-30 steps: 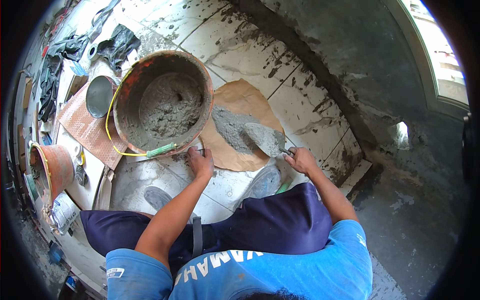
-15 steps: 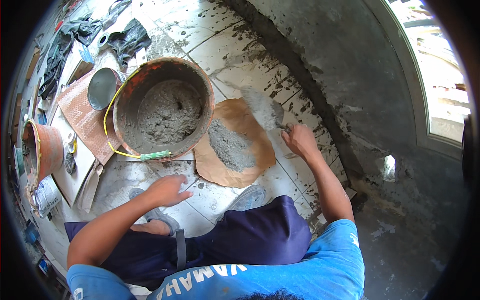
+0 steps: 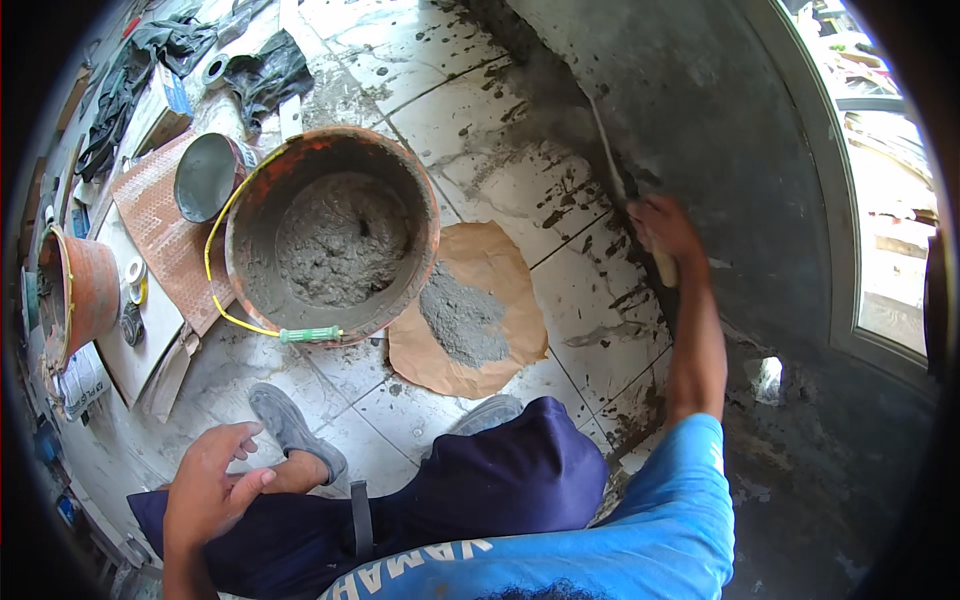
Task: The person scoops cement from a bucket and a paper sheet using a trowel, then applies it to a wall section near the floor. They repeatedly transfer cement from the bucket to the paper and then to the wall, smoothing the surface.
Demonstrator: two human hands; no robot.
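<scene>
My right hand (image 3: 665, 232) is closed round the handle of a trowel (image 3: 606, 145) at the foot of the grey wall (image 3: 700, 130). The trowel's blade shows nearly edge-on beside the dark strip where wall and floor meet, with a faint grey blur to its left. My left hand (image 3: 212, 482) is empty above my left thigh, its fingers loosely curled and apart. Grey powder (image 3: 462, 318) lies heaped on a torn brown paper sheet (image 3: 527, 330) between my feet and the wall. Beside the paper stands a large bucket (image 3: 432, 215) of wet mortar (image 3: 340, 245).
At left are a small dark-lined pot (image 3: 207, 178), a smaller orange bucket (image 3: 92, 290), bubble wrap (image 3: 165, 230) and black plastic (image 3: 268, 75). Mortar spatters mark the white floor tiles (image 3: 440, 100). A window frame (image 3: 840, 230) is at right.
My right hand has carried the trowel from beside the paper up and right to the wall's base, its blade turned edge-on. My left hand has drawn back down and left.
</scene>
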